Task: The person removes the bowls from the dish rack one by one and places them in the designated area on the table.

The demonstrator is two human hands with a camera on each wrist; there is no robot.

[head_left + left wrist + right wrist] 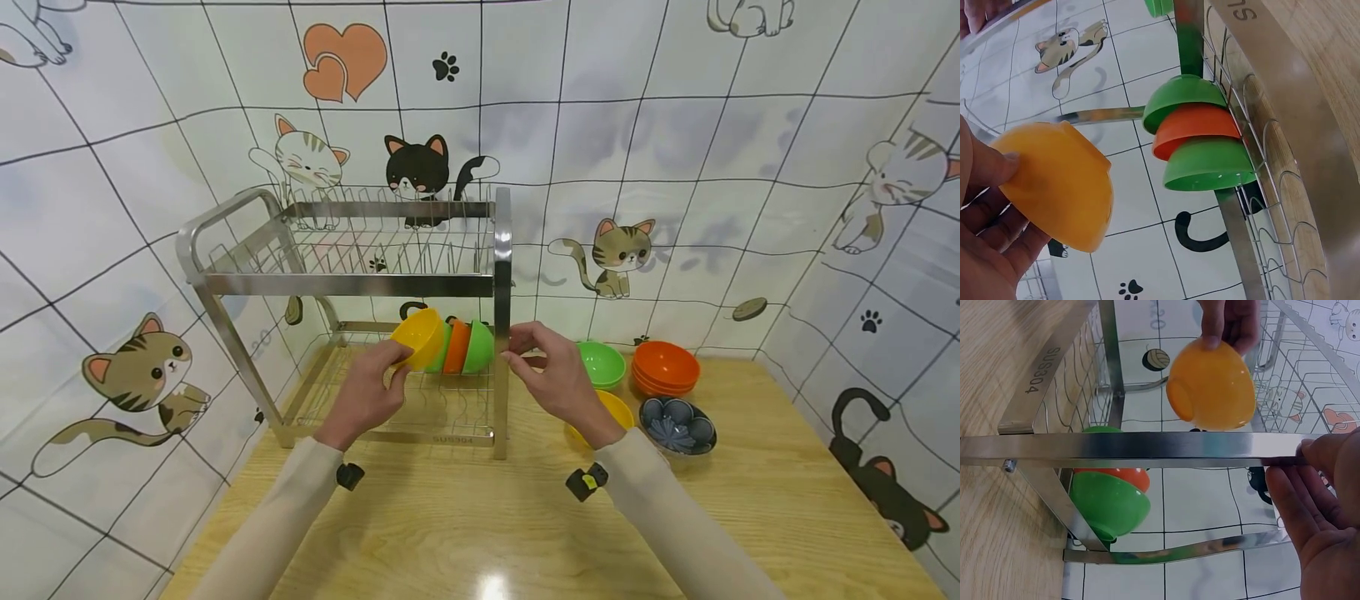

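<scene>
My left hand [366,393] pinches a yellow bowl [422,335] by its rim, thumb on the outside. The bowl is tilted and held within the lower level of a two-tier metal dish rack [352,286]. Beside it, two green bowls [1210,164] with an orange bowl [1194,125] between them stand on edge in the wire slots. In the left wrist view a gap shows between the yellow bowl and this row. My right hand [553,375] grips the rack's right front post [1210,449] between thumb and fingers.
Right of the rack, on the wooden table [450,517], stand a green bowl [602,364], stacked orange bowls [666,367], a yellow bowl [617,408] partly behind my right wrist, and a dark patterned bowl [678,427]. The rack's wire upper tier [390,246] hangs above my left hand.
</scene>
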